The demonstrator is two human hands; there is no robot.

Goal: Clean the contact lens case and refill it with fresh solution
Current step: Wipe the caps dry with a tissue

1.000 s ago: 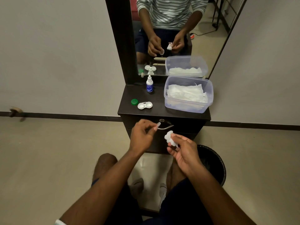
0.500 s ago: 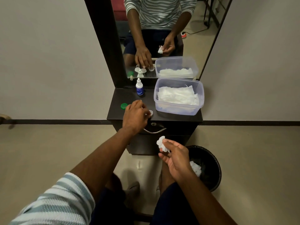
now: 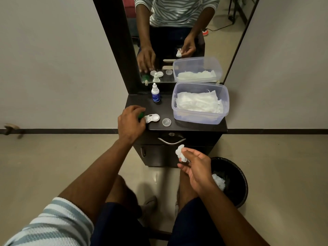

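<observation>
The white contact lens case (image 3: 152, 118) lies open on the dark cabinet top (image 3: 186, 126). Its clear-white cap (image 3: 166, 122) rests just right of it. My left hand (image 3: 131, 122) is at the case's left end, with its fingers curled over the green cap (image 3: 141, 115), which is mostly hidden. My right hand (image 3: 194, 170) is held lower, in front of the drawer, and pinches a crumpled white tissue (image 3: 181, 153). The solution bottle (image 3: 155, 94), white with a blue label, stands upright at the back of the top by the mirror.
A clear plastic tub (image 3: 200, 119) of white tissues fills the right half of the cabinet top. A black waste bin (image 3: 236, 176) with a used tissue inside stands on the floor at the right. The mirror (image 3: 177, 41) rises behind the cabinet.
My left hand carried the clear-white cap up to the cabinet top, left it right of the case, and moved left onto the green cap. My right hand kept the tissue.
</observation>
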